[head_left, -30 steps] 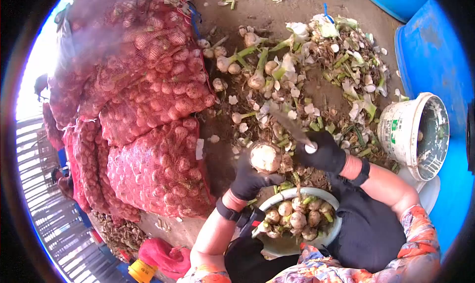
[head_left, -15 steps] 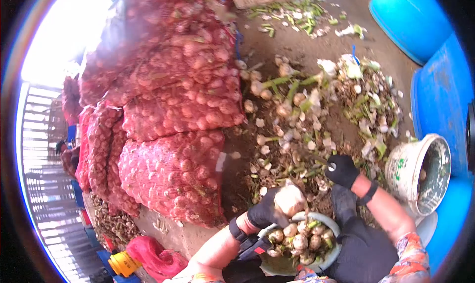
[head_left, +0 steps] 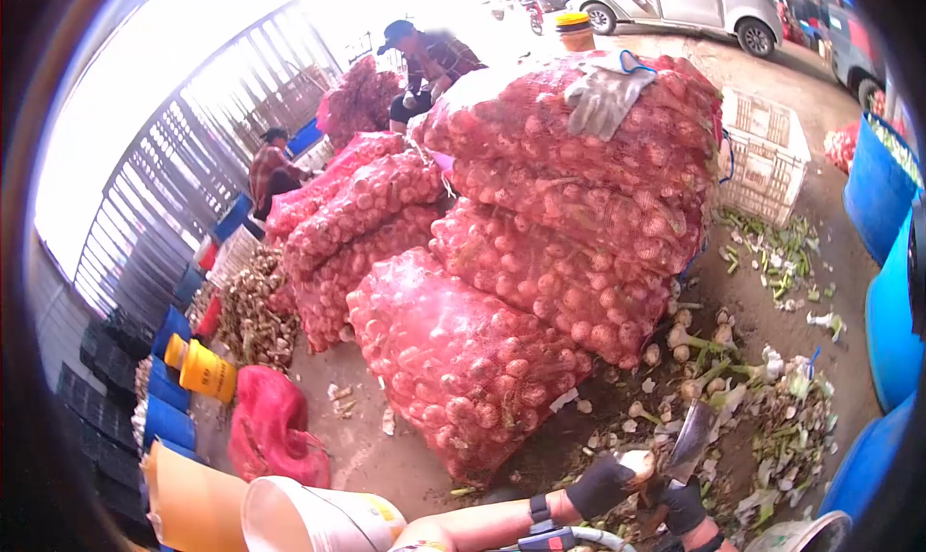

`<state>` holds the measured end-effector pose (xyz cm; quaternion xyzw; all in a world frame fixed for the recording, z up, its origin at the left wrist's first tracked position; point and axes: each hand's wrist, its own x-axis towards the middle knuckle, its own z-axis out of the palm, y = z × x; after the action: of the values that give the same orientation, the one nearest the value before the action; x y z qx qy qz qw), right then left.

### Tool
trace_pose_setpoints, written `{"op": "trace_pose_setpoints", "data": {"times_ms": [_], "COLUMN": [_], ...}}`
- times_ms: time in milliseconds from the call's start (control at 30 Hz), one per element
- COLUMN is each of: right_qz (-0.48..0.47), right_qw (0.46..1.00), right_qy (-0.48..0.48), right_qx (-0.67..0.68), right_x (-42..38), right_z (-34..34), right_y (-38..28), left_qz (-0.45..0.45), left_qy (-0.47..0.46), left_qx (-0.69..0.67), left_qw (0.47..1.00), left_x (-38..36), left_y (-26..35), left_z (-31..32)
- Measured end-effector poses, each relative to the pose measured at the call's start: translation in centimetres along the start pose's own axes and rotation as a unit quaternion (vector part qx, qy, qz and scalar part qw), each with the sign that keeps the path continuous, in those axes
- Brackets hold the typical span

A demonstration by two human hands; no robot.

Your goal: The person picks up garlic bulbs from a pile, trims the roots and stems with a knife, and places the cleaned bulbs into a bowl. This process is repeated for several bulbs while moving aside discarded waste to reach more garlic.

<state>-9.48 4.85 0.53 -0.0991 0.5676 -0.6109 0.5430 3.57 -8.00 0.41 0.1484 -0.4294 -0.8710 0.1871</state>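
Note:
At the lower right, my left hand (head_left: 600, 487), in a black glove with bare fingertips, is closed around a pale garlic bulb (head_left: 638, 466). Just right of it my right hand (head_left: 681, 507), also black-gloved, is closed on a knife with a broad metal blade (head_left: 692, 441) that points up. The bulb and the blade are close together; whether they touch is unclear. Beyond my hands, loose garlic with green stems (head_left: 696, 388) and peelings (head_left: 772, 456) lie on the ground.
Stacked red mesh sacks of garlic (head_left: 473, 359) fill the middle. Two people (head_left: 429, 60) sit behind them. White buckets (head_left: 313, 518), a yellow bucket (head_left: 207, 371) and a red mesh bag (head_left: 275, 427) stand left. Blue barrels (head_left: 892, 311) line the right; a crate (head_left: 762, 157) is behind.
The view has swung up and left, so both hands now sit lower in frame. They have come closer together, and the knife blade now shows. The bowl of garlic has left the view.

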Motion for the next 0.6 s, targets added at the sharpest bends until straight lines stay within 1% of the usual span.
{"op": "trace_pose_setpoints", "data": {"times_ms": [33,67,133,233,267,300,333,367,433,467,500,533,567,600], "right_qz": [0.019,0.053,0.042,0.032,0.021,0.009,-0.018,-0.017,0.019,0.023,-0.005,-0.027,-0.027,-0.007], "right_qw": [0.998,0.998,0.999,0.999,0.998,0.997,0.989,0.988,0.968,0.968,0.972,0.976,0.976,0.960], "right_qy": [0.021,0.012,0.014,0.014,0.009,0.004,-0.033,-0.035,-0.044,-0.045,-0.046,-0.044,-0.043,-0.076], "right_qx": [0.060,0.040,0.010,-0.032,-0.055,-0.077,-0.144,-0.149,-0.245,-0.248,-0.231,-0.213,-0.213,-0.269], "right_x": [-0.3,1.0,0.5,-0.5,-0.4,-0.1,0.6,1.1,1.2,0.8,-0.1,-1.1,-1.1,-1.0], "right_z": [0.5,-0.8,-0.5,0.1,0.0,-0.2,-1.3,-2.3,-2.2,-2.1,0.0,1.1,0.8,0.5], "right_y": [-0.4,0.8,-0.4,-1.5,-1.7,-2.0,-1.5,-0.9,-1.1,-1.2,-3.1,-3.8,-3.7,-3.8], "left_qz": [-0.098,-0.123,-0.115,-0.082,-0.157,-0.230,-0.218,-0.214,-0.291,-0.331,-0.330,-0.053,0.235,0.039], "left_qy": [-0.014,0.005,0.013,0.074,0.065,0.053,0.036,0.037,-0.041,-0.087,-0.085,-0.130,-0.155,-0.237], "left_qx": [-0.213,-0.241,-0.232,-0.056,-0.150,-0.242,-0.243,-0.246,-0.296,-0.311,-0.313,-0.016,0.288,0.295], "left_qw": [0.972,0.963,0.966,0.992,0.974,0.941,0.945,0.945,0.909,0.886,0.887,0.990,0.915,0.925], "left_x": [-0.4,-0.9,-1.1,-3.1,-3.2,-3.3,-3.5,-3.8,-4.6,-5.2,-5.4,-6.0,-6.0,-5.6], "left_y": [0.4,0.7,0.6,1.8,1.6,1.3,0.1,-1.1,-1.4,-1.5,-0.8,-0.4,0.4,2.3], "left_z": [-0.3,-0.4,-1.1,-0.7,-0.8,-1.0,-1.3,-1.6,-1.3,-1.2,-1.0,-0.6,-0.3,0.5]}}
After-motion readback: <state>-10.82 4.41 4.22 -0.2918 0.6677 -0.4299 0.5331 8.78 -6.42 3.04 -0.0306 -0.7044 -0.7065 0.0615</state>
